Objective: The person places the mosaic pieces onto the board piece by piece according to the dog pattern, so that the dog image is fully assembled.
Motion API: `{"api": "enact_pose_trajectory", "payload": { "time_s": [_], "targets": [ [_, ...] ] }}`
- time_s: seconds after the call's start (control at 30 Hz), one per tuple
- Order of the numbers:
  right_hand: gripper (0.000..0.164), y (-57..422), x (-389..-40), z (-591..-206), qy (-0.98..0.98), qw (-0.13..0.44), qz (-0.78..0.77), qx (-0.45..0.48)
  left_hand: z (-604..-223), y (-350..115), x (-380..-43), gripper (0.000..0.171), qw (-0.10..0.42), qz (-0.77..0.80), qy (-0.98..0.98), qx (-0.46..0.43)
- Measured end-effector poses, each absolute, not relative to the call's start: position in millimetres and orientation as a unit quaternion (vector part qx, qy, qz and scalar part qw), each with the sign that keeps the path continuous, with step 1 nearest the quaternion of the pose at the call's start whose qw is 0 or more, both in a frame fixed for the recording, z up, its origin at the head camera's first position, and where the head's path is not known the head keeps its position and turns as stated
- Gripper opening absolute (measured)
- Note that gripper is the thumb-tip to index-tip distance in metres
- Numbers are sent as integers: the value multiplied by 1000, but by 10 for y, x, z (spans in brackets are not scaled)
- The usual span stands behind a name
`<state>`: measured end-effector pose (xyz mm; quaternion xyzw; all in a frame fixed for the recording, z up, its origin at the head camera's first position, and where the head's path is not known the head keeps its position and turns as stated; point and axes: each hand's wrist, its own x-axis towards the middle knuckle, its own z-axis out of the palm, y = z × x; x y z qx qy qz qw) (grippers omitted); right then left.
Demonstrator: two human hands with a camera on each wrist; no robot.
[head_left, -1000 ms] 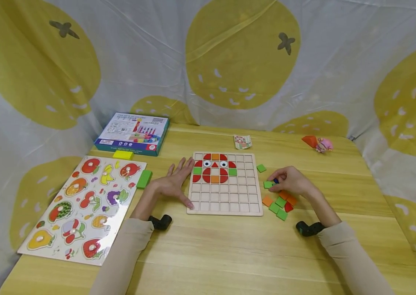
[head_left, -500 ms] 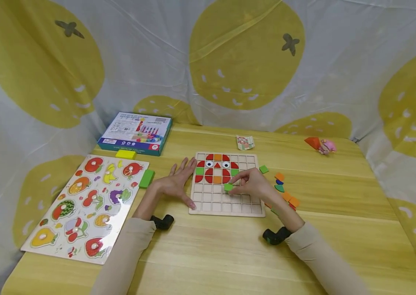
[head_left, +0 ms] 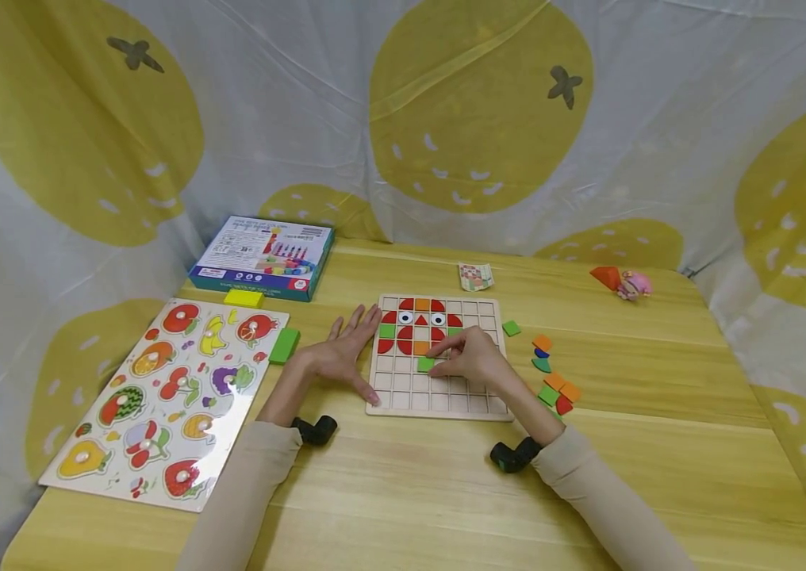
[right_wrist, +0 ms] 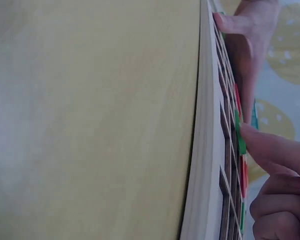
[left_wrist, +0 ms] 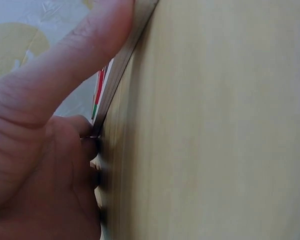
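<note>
My right hand (head_left: 477,357) pinches a green square tile (head_left: 425,365) between thumb and fingertips, at a cell just below the tile pattern on the wooden grid board (head_left: 401,382). In the right wrist view the green tile (right_wrist: 240,132) stands slightly proud of the grid, with the thumb at its edge. Red, orange, green and eye tiles form a face-like pattern in the board's upper left. My left hand (head_left: 339,357) lies with fingers spread along the board's left edge. Its thumb (left_wrist: 97,35) rests on the near corner.
Loose tiles, including an orange square (head_left: 570,392) and a green square (head_left: 548,396), lie right of the board. A pattern card (head_left: 475,277) is behind it. Leftward are a fruit puzzle (head_left: 167,404), a box (head_left: 260,258) and a green block (head_left: 284,346). A pink figurine (head_left: 635,285) stands back right.
My right hand has moved left from the loose tiles to the board, bringing a green square tile, then slid it one cell further left. My left hand has stayed at the board's edge.
</note>
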<state>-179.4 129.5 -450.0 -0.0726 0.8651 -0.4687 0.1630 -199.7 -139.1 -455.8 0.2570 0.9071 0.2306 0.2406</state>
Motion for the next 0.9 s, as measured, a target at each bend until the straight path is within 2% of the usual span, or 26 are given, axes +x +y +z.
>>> {"api": "enact_pose_trajectory", "payload": {
  "time_s": [0.4, 0.53, 0.7, 0.9],
  "targets": [
    [21, 1330, -1818, -4506, 854, 169, -483, -90, -4553, -1388, -2005, 143, 242, 222, 909, 256],
    [25, 1703, -1790, -4403, 860, 165, -475, -81, -4550, -1375, -2006, 145, 242, 221, 909, 259],
    [30, 2419, -1679, -4352, 876, 161, -446, -92, -4546, -1378, -2003, 146, 240, 226, 908, 258],
    [32, 3020, -1514, -4412, 885, 192, -415, -90, -4542, -1388, -2014, 146, 237, 227, 908, 261]
  ]
}}
